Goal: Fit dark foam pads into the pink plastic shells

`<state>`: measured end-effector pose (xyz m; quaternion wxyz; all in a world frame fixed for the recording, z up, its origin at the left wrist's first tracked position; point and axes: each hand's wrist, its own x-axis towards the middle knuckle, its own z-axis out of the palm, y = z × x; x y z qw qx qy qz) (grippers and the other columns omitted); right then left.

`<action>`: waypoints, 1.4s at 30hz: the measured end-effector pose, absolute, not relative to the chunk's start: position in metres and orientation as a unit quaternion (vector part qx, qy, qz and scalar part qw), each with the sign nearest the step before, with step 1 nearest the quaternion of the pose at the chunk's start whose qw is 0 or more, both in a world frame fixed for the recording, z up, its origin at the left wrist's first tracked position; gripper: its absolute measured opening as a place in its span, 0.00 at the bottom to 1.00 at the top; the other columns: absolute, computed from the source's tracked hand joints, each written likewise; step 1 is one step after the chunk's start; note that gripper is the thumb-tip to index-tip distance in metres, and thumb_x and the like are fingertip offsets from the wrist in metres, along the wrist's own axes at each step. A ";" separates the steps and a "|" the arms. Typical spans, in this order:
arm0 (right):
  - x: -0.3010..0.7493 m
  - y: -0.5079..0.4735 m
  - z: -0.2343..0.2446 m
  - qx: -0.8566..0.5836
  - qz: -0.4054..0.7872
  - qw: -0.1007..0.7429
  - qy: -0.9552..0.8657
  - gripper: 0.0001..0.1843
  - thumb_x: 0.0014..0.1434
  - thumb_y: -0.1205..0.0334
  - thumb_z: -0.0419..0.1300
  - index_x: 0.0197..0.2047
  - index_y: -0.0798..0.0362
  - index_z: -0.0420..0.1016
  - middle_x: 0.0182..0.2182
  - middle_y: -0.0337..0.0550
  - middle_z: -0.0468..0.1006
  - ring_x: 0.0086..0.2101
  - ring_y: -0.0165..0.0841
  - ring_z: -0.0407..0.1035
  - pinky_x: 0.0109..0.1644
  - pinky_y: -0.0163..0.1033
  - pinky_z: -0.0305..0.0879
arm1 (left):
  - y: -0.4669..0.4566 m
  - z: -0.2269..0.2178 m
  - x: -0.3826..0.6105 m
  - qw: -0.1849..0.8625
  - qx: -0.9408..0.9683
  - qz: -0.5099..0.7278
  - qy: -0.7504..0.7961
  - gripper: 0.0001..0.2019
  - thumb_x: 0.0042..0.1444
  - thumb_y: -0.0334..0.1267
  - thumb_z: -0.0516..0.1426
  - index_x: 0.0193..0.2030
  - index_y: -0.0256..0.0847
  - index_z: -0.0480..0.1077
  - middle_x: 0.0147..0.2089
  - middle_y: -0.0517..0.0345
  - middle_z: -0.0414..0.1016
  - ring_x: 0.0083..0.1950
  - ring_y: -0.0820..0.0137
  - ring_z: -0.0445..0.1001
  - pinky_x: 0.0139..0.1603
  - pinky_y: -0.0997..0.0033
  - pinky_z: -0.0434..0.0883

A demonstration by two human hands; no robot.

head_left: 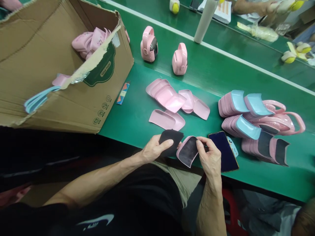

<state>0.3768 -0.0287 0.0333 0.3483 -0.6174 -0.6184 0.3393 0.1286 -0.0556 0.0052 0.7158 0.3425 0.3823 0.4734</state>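
My left hand (155,149) grips a thin black pad (171,141) between thumb and fingers. My right hand (209,155) holds a curved pink plastic shell (187,151) with a dark grey lining, and the pad's edge lies close to it. Just right of my right hand, a smartphone (223,151) lies on the green conveyor belt (128,121). Loose pink shells (167,98) lie above my hands. Further right are stacks of pink shells with blue linings (232,105) and stacked shells with black linings (264,147).
A large open cardboard box (61,85) with pink parts inside stands at the left. Two assembled pink bag-shaped items (149,44) stand on the belt. Pink handles (290,123) lie at the right. A co-worker's hand (278,6) works beyond a second belt at the top right.
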 end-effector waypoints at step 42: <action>0.365 -0.025 0.036 -0.642 0.316 0.314 -0.624 0.19 0.66 0.42 0.68 0.47 0.49 0.85 0.44 0.45 0.82 0.44 0.39 0.76 0.50 0.45 0.71 | -0.056 0.006 0.129 0.720 0.335 0.471 0.384 0.27 0.66 0.55 0.69 0.57 0.30 0.83 0.50 0.38 0.87 0.53 0.53 0.87 0.55 0.59 0.84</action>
